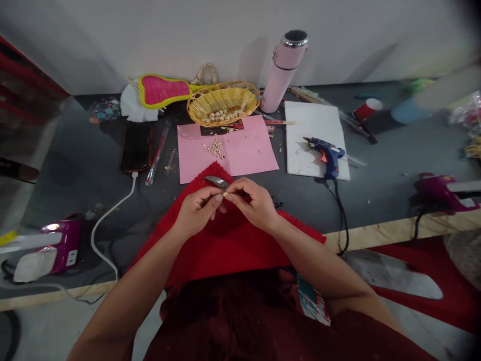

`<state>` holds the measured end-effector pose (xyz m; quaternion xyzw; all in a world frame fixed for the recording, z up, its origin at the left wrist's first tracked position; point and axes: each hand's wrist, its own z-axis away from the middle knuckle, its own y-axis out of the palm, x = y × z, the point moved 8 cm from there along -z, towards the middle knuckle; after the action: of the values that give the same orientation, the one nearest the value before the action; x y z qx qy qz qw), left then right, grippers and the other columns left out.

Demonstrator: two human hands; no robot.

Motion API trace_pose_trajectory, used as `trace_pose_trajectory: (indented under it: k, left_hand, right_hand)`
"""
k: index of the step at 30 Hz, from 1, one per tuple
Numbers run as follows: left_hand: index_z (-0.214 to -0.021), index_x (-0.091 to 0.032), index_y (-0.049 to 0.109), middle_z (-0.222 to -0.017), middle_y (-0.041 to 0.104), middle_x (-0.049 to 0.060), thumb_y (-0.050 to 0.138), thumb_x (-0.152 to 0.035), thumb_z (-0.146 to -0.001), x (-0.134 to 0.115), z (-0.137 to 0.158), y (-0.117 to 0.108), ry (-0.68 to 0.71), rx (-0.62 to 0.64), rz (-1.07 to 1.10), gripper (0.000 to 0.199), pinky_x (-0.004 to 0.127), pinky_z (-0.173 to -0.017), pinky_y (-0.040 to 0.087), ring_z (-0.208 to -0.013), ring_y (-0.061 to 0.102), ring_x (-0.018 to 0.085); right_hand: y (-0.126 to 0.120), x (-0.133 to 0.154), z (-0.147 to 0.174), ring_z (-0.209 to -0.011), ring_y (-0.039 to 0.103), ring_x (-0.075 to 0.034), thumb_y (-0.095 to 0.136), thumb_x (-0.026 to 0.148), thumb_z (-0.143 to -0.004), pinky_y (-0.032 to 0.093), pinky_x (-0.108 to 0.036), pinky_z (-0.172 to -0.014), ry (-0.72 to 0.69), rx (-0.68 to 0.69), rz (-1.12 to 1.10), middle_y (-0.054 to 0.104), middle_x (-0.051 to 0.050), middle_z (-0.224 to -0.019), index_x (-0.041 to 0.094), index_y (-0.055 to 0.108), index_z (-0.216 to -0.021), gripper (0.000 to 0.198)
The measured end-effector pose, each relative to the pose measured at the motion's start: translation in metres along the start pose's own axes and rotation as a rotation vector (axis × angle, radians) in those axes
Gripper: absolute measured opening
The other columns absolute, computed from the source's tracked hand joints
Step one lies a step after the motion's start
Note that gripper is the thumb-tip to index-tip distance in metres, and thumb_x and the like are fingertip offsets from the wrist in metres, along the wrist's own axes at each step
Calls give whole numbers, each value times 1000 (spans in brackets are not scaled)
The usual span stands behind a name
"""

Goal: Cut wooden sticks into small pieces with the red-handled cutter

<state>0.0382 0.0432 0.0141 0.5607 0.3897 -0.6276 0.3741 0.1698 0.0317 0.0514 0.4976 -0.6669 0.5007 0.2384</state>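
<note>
Over a red cloth (221,250), the fingertips of both my hands meet at a small pale piece (225,194); it is too small to name exactly. My left hand (199,208) pinches it from one side, thumb against forefinger. From the other side my right hand (253,203) closes on it, fingers curled. Just beyond the fingertips, a cutting tool with a curved metal blade (216,181) lies on the cloth, its rest hidden by my hands. A heap of similar pale pieces (214,148) sits on pink paper (251,155).
Behind the paper stands a wicker basket (223,103) with small pale lumps, beside a pink flask (283,72). A blue glue gun (328,155) rests on a white pad (295,165), its cord over the table edge. Left are a phone (136,147) and white cable (112,203).
</note>
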Motion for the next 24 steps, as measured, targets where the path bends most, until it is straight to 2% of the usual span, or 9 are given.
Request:
trace_pose_trajectory:
  k: [10,18,24]
  left_hand:
    - [-94,-15,62,-64,65,0,56,-35,-88,-1,0,-1,-23,-20,-30,21,15,-44,40,-43,47,4]
    - [-92,-17,63,-65,62,-2,53,-32,-90,-5,0,-5,11,-71,-201,18,14,-46,41,-46,49,4]
    - [-91,-16,62,-65,63,-2,52,-32,-90,-3,-1,-3,-11,-50,-213,19,14,-46,41,-46,49,4]
  right_hand:
    - [4,-3,1,-81,60,-13,55,19,-89,49,-28,-75,-28,4,18,63,-2,-86,21,59,-94,7]
    - [8,5,2,-92,62,-14,50,14,-90,52,-30,-80,-152,20,54,67,-5,-95,21,61,-104,19]
    - [7,3,3,-91,62,-14,51,16,-90,53,-31,-80,-133,-1,37,67,-4,-93,23,62,-103,18]
